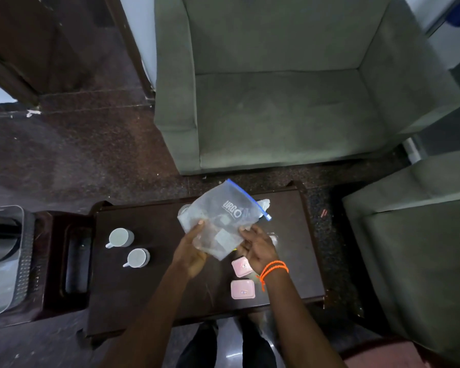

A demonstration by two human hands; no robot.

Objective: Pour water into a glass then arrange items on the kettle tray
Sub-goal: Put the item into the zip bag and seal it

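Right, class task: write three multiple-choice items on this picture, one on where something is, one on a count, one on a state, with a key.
1. Where are the mugs relative to the zip bag?
A. Left of it
B. Inside it
C. On the armchair

2. How many pink boxes lie on the table?
A. One
B. Two
C. Four

3. How is the zip bag held?
A. By both hands
B. By one hand
C. It lies untouched

Key: 1 A, both mugs stand on the table's left part. 2 B, two sit near the right hand. 3 A, the left hand and right hand grip its lower edge.
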